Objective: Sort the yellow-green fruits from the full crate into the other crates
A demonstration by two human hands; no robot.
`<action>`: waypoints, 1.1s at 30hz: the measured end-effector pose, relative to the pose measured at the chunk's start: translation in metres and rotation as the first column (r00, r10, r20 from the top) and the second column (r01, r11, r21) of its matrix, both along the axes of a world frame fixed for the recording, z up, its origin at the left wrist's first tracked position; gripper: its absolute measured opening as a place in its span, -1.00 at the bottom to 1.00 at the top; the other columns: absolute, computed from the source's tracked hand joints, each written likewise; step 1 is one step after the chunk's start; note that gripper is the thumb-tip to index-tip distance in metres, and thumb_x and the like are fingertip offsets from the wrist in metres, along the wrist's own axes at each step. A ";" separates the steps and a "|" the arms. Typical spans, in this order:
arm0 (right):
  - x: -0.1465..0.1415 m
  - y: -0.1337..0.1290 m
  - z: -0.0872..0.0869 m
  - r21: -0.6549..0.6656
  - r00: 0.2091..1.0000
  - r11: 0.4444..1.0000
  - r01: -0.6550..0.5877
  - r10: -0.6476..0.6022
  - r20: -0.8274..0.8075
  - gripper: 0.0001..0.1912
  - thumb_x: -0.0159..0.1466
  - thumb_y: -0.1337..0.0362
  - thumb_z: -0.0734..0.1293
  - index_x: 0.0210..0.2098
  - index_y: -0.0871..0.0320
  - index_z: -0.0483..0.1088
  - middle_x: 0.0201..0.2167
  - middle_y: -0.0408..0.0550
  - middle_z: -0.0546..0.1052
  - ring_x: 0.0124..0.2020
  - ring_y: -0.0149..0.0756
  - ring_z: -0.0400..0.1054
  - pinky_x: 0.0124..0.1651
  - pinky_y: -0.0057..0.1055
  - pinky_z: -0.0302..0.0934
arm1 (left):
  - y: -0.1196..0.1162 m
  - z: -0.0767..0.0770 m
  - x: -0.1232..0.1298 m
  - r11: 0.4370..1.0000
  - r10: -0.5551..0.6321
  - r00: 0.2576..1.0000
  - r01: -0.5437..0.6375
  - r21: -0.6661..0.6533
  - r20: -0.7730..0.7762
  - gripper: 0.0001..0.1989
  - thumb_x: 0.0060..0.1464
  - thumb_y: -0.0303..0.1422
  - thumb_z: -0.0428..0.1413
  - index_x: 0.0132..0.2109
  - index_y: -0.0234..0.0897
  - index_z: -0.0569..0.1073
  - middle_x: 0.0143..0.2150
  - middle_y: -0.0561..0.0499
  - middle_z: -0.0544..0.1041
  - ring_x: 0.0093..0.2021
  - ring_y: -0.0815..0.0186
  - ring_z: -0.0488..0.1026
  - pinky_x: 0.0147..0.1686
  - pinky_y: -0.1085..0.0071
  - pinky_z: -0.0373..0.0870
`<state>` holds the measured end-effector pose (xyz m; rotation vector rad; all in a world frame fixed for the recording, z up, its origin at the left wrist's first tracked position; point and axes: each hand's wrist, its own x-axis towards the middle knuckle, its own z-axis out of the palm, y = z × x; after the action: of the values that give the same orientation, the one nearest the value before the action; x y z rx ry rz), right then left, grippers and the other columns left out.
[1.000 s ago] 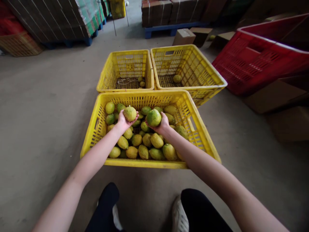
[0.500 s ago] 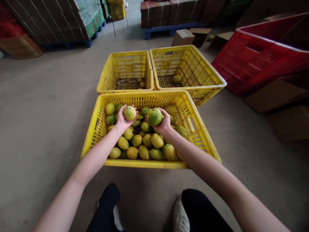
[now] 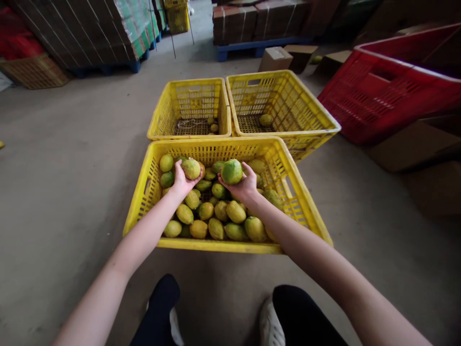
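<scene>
My left hand (image 3: 185,181) cups a round yellow-green fruit (image 3: 191,169), its thumb along one side and its fingers beneath. In my right hand (image 3: 245,185) rests a greener fruit (image 3: 231,172), held between the thumb and the curled fingers. Both hands are just above a yellow slatted crate (image 3: 219,246), a short way apart. Inside it lie many more oval, yellow-to-green fruits, such as a yellow one (image 3: 236,212) near the front. The kind of fruit is not certain; the shape is lemon- or papaya-like.
Behind stand two more yellow crates, the left one (image 3: 153,113) with a few small fruits and the right one (image 3: 306,129) with one visible. A large red crate (image 3: 389,91) leans at right beside cardboard (image 3: 414,144). Stacked pallets (image 3: 252,48) stand farther back.
Both hands still hold their fruits. The fruit in my left hand has tilted slightly, and the right hand's fingers have opened a little under its fruit. The view has shifted slightly.
</scene>
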<state>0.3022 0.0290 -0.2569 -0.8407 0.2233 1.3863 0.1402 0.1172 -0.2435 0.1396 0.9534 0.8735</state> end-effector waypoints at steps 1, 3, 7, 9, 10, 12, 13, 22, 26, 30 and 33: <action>0.001 0.000 -0.001 0.013 1.000 1.000 0.006 -0.005 -0.010 -0.78 0.28 0.13 0.21 -0.18 0.06 0.40 -0.37 -0.02 0.57 -0.29 -0.12 0.52 -0.29 -0.16 0.51 | 0.000 0.001 0.000 1.000 -0.007 1.000 0.007 -0.001 0.005 -0.57 0.24 -0.09 -0.09 0.03 -0.24 0.47 -0.34 -0.07 0.52 -0.37 0.21 0.53 -0.47 0.40 0.49; 0.003 0.000 -0.003 0.043 0.998 0.999 0.022 -0.020 -0.055 -0.76 0.26 0.18 0.22 -0.12 0.08 0.38 -0.32 0.00 0.57 -0.26 -0.12 0.51 -0.29 -0.17 0.52 | 0.000 0.002 -0.001 1.000 -0.015 0.999 0.015 -0.016 0.039 -0.54 0.25 -0.13 -0.11 0.09 -0.32 0.44 -0.31 -0.12 0.53 -0.34 0.20 0.54 -0.44 0.39 0.53; 0.005 0.001 -0.005 0.055 0.987 0.997 0.047 -0.038 -0.156 -0.65 0.29 0.19 0.20 0.00 0.21 0.35 -0.27 0.12 0.56 -0.22 -0.10 0.52 -0.33 -0.23 0.54 | -0.001 0.002 -0.001 0.994 -0.050 0.995 0.059 -0.094 0.092 -0.49 0.28 -0.17 -0.14 0.16 -0.44 0.39 -0.27 -0.18 0.55 -0.32 0.22 0.56 -0.50 0.47 0.52; 0.006 0.002 -0.005 0.034 0.985 0.998 0.053 -0.046 -0.165 -0.62 0.31 0.15 0.19 0.02 0.24 0.34 -0.28 0.13 0.56 -0.23 -0.09 0.53 -0.37 -0.27 0.54 | 0.000 -0.001 0.000 0.988 -0.094 0.992 0.103 -0.114 0.080 -0.46 0.30 -0.12 -0.14 0.16 -0.48 0.39 -0.30 -0.20 0.56 -0.38 0.24 0.56 -0.54 0.49 0.50; 0.006 0.002 -0.005 0.018 0.986 0.999 0.051 -0.047 -0.158 -0.61 0.33 0.12 0.19 0.03 0.24 0.34 -0.30 0.12 0.56 -0.24 -0.09 0.53 -0.39 -0.27 0.54 | 0.001 -0.003 0.000 0.985 -0.121 0.990 0.129 -0.116 0.070 -0.42 0.31 -0.08 -0.15 0.16 -0.49 0.39 -0.32 -0.20 0.56 -0.42 0.24 0.55 -0.56 0.48 0.50; 0.007 0.003 -0.006 -0.017 0.990 0.999 0.031 -0.033 -0.135 -0.58 0.34 0.03 0.19 0.02 0.22 0.35 -0.31 0.11 0.56 -0.25 -0.09 0.54 -0.42 -0.28 0.54 | 0.002 -0.005 -0.001 0.976 -0.181 0.982 0.187 -0.112 0.059 -0.33 0.31 0.02 -0.20 0.15 -0.51 0.41 -0.35 -0.20 0.58 -0.49 0.25 0.53 -0.57 0.43 0.51; 0.007 0.004 -0.006 -0.033 0.992 0.999 0.017 -0.021 -0.121 -0.55 0.34 0.00 0.20 0.01 0.22 0.35 -0.31 0.11 0.56 -0.26 -0.09 0.55 -0.43 -0.30 0.54 | 0.003 -0.006 -0.001 0.970 -0.209 0.976 0.214 -0.110 0.056 -0.29 0.31 0.06 -0.23 0.15 -0.51 0.41 -0.37 -0.20 0.59 -0.51 0.25 0.52 -0.58 0.41 0.51; 0.006 0.009 -0.013 -0.066 0.993 0.997 -0.039 0.046 0.105 -0.66 0.38 0.03 0.23 -0.11 0.21 0.35 -0.38 0.06 0.56 -0.39 -0.21 0.54 -0.47 -0.41 0.49 | 0.001 -0.013 0.002 0.937 -0.347 0.925 0.348 -0.024 -0.155 -0.38 0.31 0.03 -0.10 0.05 -0.50 0.45 -0.42 -0.14 0.57 -0.54 0.32 0.50 -0.49 0.45 0.51; 0.004 0.012 -0.026 0.012 0.941 0.999 0.044 -0.045 0.335 -0.72 0.22 0.22 0.42 -0.14 0.08 0.30 -0.33 -0.09 0.54 -0.40 -0.26 0.52 -0.42 -0.36 0.51 | -0.004 -0.026 0.005 0.883 -0.206 0.817 0.393 0.258 -0.539 -0.55 0.09 -0.19 0.29 0.03 -0.28 0.34 -0.23 -0.06 0.56 -0.40 0.33 0.54 -0.29 0.36 0.54; 0.007 0.012 -0.042 0.141 0.719 0.985 0.098 -0.168 0.675 -0.33 -0.12 0.30 0.59 -0.06 -0.01 0.29 -0.13 -0.16 0.50 -0.17 -0.22 0.49 -0.16 -0.25 0.50 | -0.004 -0.034 0.003 0.681 0.148 0.553 0.544 0.490 -0.820 -0.35 -0.25 -0.40 0.46 -0.08 -0.18 0.25 -0.11 -0.01 0.48 -0.10 0.21 0.53 -0.03 0.24 0.45; 0.014 0.012 -0.052 0.133 0.440 0.991 0.027 -0.131 0.889 -0.19 -0.20 0.25 0.60 0.04 0.02 0.32 -0.01 -0.09 0.48 0.00 -0.11 0.42 0.07 -0.13 0.38 | -0.001 -0.037 0.001 0.564 0.326 0.438 0.621 0.544 -0.838 -0.33 -0.30 -0.40 0.47 -0.12 -0.17 0.22 -0.10 -0.03 0.46 0.00 0.14 0.48 0.04 0.21 0.38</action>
<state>0.3164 0.0413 -0.3084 -1.3591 -0.6496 0.6716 0.1411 0.1158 -0.2808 1.7251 1.3970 0.9759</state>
